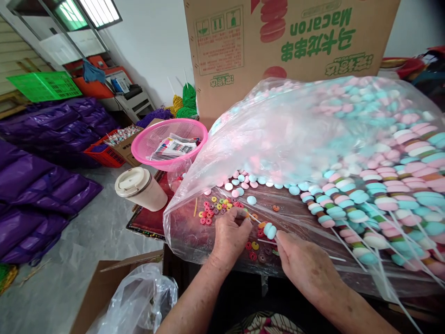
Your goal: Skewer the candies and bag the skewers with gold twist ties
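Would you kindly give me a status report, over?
Left hand at tip of thin white stick. Right hand at rounded pale-blue pieces threaded on it. Small multicoloured rings loose close by.

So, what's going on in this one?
A person is handling a white stick with both hands. The right hand holds it beside pale-blue pieces, and the left hand is at its other end; whether it pinches anything there is hard to see. Loose coloured rings lie around the left hand. Skewers already loaded with pastel pieces are piled on the right, and clear plastic spreads over the dark red table.
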Tool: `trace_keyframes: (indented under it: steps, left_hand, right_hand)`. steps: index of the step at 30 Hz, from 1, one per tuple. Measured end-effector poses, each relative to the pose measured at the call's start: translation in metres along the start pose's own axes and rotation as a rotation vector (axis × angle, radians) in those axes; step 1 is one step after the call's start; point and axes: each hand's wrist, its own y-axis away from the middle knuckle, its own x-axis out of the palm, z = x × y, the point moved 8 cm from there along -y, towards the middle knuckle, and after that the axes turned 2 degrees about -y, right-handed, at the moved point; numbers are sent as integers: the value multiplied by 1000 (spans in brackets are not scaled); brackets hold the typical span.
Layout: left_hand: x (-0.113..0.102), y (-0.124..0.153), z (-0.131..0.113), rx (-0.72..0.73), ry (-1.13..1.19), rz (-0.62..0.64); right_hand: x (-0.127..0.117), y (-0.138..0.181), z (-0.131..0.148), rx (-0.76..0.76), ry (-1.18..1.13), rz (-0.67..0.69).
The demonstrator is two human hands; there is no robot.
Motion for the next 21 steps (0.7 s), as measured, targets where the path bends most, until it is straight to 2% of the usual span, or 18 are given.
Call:
trace_keyframes:
  steps: [6, 8, 11, 15, 18, 19, 21]
  left_hand:
    - [3, -6, 10, -117, 191, -12]
    - [4, -3, 9, -89, 170, -19]
    - [7, 9, -5, 58, 10, -31]
    - [12, 16, -32, 267, -96, 83]
    - [1, -6, -44, 272, -207, 27]
    - [0, -17, -48, 268, -324, 6]
    - [11, -35, -51, 272, -591, 69]
  right_hand:
    - [-4, 0, 0, -32, -32, -73]
    - [-3, 0, 3, -27, -26, -60]
    - [-2, 0, 6, -31, -37, -94]
    - [-14, -2, -6, -76, -173, -327]
    - [-31, -1, -21, -133, -352, -494]
    - [-36, -1, -25, -131, -401, -511]
    - [-42, -2, -31, -105, -485, -510]
